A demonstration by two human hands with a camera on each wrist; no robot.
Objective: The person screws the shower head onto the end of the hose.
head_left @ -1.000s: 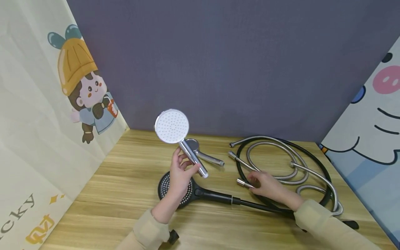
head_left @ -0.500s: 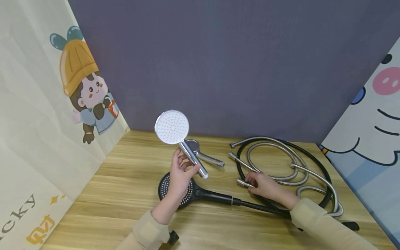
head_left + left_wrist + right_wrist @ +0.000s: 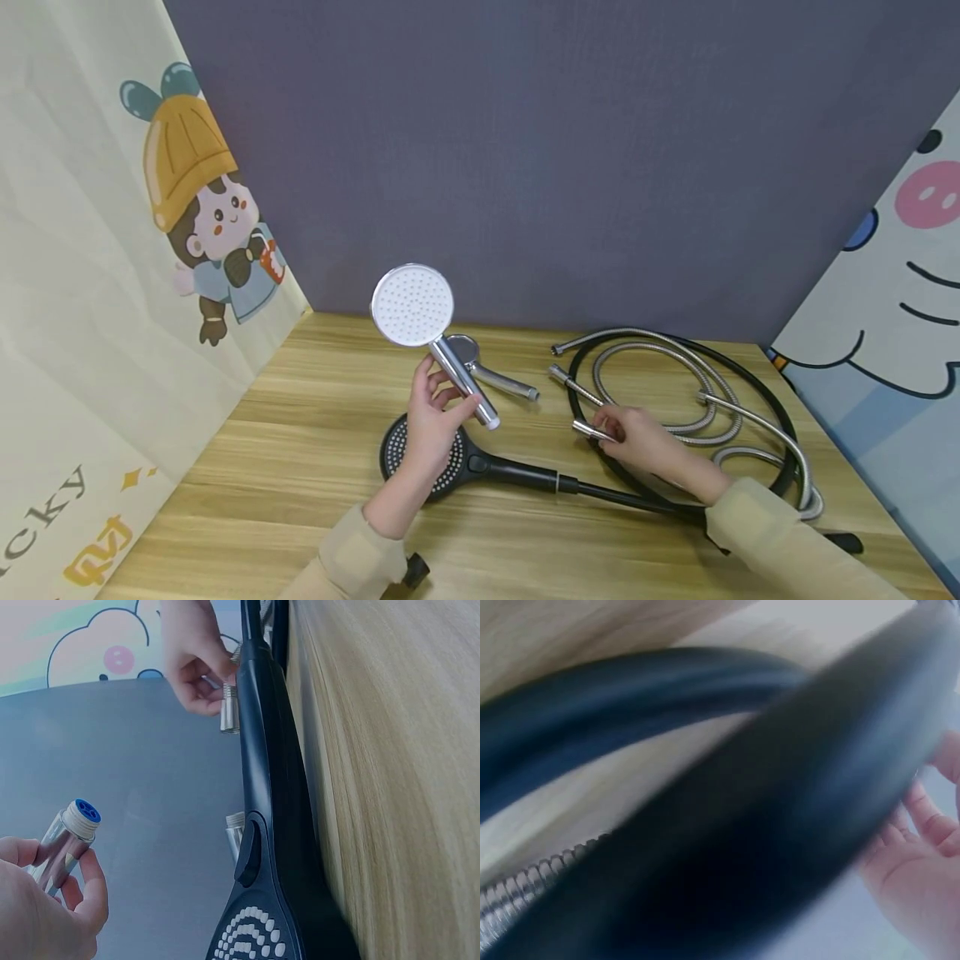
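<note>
My left hand [image 3: 433, 425] grips the handle of a chrome shower head [image 3: 412, 305] with a round white spray face, tilted above the table. In the left wrist view, the handle's white threaded end [image 3: 81, 817] with a blue insert shows beyond the fingers. My right hand [image 3: 645, 446] pinches a metal shower hose [image 3: 596, 432] just behind its chrome end fitting [image 3: 229, 712]. That fitting points left, apart from the shower head. Below the left hand lies a black shower head [image 3: 517, 471], joined to a black hose [image 3: 622, 496]. Black hose partly hides the right hand in its wrist view.
A smaller chrome shower head [image 3: 502, 382] lies behind the left hand. Several coiled metal hoses [image 3: 720, 396] spread over the table's right side with the black hose. A grey wall [image 3: 525, 167] closes off the back. A black piece [image 3: 416, 570] sits by the left sleeve.
My right hand has raised the metal hose's end a little and shifted it slightly right. The left hand and its chrome shower head stay nearly still.
</note>
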